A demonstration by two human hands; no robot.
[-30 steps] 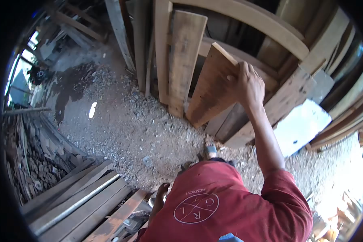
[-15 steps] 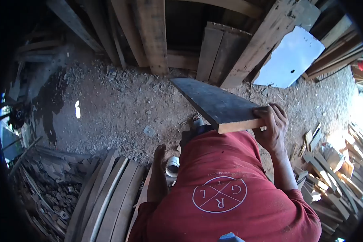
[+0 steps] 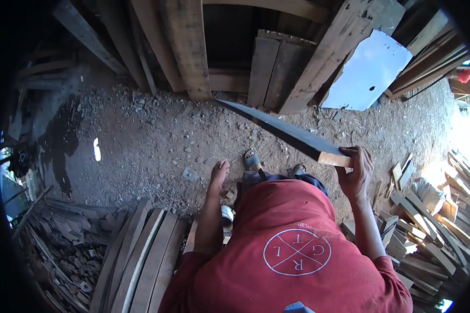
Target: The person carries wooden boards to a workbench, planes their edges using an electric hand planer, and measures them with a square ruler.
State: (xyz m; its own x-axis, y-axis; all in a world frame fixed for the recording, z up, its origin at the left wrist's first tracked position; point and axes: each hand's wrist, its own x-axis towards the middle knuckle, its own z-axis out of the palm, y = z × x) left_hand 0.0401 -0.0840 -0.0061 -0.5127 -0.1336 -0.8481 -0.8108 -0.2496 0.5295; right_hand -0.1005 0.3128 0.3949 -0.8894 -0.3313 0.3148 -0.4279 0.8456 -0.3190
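My right hand grips the near end of a long, dark-faced wooden board. The thumb is below the pale cut end and the fingers lie over the top edge. The board slants away to the upper left, its narrow edge turned up more than its face. Its far tip is near the foot of the leaning planks. My left hand hangs over the dirt at the left of my body, fingers loosely curled with nothing visible in them.
Thick planks and a white sheet lean along the far side. Long boards and wood scraps are stacked at lower left. More offcuts are piled on the right. A white cylindrical container stands beside my left forearm.
The board has rolled so less of its face shows, and its near end has shifted right with my right hand. My left hand has risen forward. Sandalled feet show more.
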